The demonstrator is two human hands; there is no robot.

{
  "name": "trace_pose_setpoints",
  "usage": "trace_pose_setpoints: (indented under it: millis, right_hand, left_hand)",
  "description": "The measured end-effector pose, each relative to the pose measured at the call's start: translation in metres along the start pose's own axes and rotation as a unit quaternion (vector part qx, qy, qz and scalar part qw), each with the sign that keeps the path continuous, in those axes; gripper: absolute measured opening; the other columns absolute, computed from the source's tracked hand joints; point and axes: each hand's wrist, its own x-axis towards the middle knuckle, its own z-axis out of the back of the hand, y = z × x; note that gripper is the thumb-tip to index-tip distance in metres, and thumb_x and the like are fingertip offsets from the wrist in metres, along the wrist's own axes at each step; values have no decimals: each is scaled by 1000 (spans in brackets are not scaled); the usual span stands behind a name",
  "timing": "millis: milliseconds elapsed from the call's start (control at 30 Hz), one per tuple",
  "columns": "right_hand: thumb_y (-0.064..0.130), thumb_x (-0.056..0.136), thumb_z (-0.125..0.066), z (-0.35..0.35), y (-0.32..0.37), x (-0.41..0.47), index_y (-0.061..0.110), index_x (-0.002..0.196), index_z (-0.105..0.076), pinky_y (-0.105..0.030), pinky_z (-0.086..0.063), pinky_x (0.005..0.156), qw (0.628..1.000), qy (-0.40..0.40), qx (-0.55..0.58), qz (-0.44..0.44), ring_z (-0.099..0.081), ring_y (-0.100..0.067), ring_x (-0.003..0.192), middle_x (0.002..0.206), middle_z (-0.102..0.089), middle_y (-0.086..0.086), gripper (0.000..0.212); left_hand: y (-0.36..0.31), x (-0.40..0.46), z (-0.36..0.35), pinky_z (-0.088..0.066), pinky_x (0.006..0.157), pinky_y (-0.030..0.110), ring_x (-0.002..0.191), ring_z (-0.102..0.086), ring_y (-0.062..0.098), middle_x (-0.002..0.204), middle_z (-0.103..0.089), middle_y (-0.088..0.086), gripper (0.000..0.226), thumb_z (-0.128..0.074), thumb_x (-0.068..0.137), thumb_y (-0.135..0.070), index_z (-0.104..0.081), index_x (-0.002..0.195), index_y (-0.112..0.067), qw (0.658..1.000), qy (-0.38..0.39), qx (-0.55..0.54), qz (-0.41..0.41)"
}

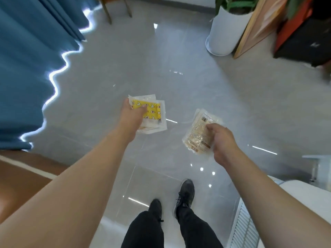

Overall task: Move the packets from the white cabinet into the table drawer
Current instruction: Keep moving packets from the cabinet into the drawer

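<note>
The left hand (131, 113) grips a yellow-patterned stack of packets (152, 113) at frame centre, the right hand (221, 140) pinches clear packets (198, 135) lying lengthwise toward upper frame, both carried level above the floor (179, 59), with no drawer in view.

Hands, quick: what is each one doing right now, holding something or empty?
Left hand: grips a stack of packets, yellow patterned packet on top.
Right hand: grips clear packets of beige contents.
</note>
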Motion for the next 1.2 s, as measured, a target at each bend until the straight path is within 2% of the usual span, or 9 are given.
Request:
trace_pose_setpoints:
  millis: [133, 300, 467, 600, 733, 867, 1033, 1100, 1200]
  right_hand:
    - [14, 85, -60, 18, 42, 34, 14, 104, -61, -37, -52, 64, 999, -33, 20, -6, -60, -26, 67, 75, -62, -4, 19]
    - [15, 82, -63, 33, 100, 77, 14, 105, -61, -52, -53, 79, 996, -74, 52, -19, -61, -28, 72, 77, -63, -6, 23]
    - [13, 85, -60, 61, 157, 118, 14, 101, -61, -37, -52, 66, 991, -83, 100, -13, -60, -25, 67, 77, -62, -5, 16]
    - [16, 81, -64, 107, 192, 153, 11, 107, -61, -39, -52, 70, 984, -99, 146, -16, -60, -26, 71, 79, -62, -6, 27]
    - [13, 85, -62, 173, 221, 188, 12, 106, -61, -28, -50, 55, 975, -116, 190, -21, -58, -19, 59, 71, -58, -1, 22]
    - [11, 86, -61, 243, 242, 218, 8, 117, -62, -35, -51, 66, 961, -136, 242, -22, -60, -22, 66, 78, -62, -3, 31]
    - [14, 85, -61, 316, 256, 252, 15, 121, -60, -38, -54, 71, 938, -179, 297, -25, -63, -23, 76, 89, -65, -3, 36]
    - [13, 86, -60, 343, 259, 264, 16, 121, -60, -33, -55, 65, 926, -193, 324, -27, -64, -23, 76, 91, -66, -3, 35]
    - [13, 86, -62, 377, 263, 282, 17, 122, -59, -30, -53, 58, 902, -221, 370, -28, -66, -23, 79, 98, -68, -5, 37]
  left_hand:
    - [-33, 30, -56, -55, 85, 45, 100, -66, 26, 112, -65, 7, 24, -62, 92, -8, -49, 99, -27, 999, 28, 20, 0]
    - [-79, 77, -124, -57, 83, 43, 91, -67, 21, 100, -66, 0, 23, -61, 92, -8, -50, 96, -28, 998, 43, 47, -4]
    - [-125, 104, -213, -55, 63, 31, 80, -67, 15, 96, -66, 0, 23, -60, 92, -5, -52, 110, -17, 991, 105, 80, -26]
    - [-145, 112, -297, -57, 75, 39, 89, -67, 21, 100, -67, 2, 20, -61, 91, -7, -54, 103, -21, 980, 146, 131, -28]
    - [-157, 113, -392, -56, 76, 37, 93, -66, 22, 105, -66, 3, 21, -61, 91, -7, -54, 106, -20, 967, 178, 177, -50]
    - [-160, 107, -490, -57, 80, 39, 92, -67, 20, 100, -67, -1, 19, -63, 91, -10, -55, 103, -22, 949, 219, 221, -53]
    - [-160, 99, -602, -54, 86, 40, 103, -62, 21, 119, -62, -1, 43, -63, 93, -15, -49, 133, -24, 919, 274, 278, -61]
    - [-156, 97, -643, -55, 80, 36, 101, -62, 19, 120, -61, -1, 43, -62, 94, -15, -47, 133, -25, 906, 298, 292, -71]
    - [-150, 90, -703, -50, 64, 25, 87, -62, 8, 107, -63, -6, 33, -61, 94, -12, -50, 122, -26, 894, 325, 301, -77]
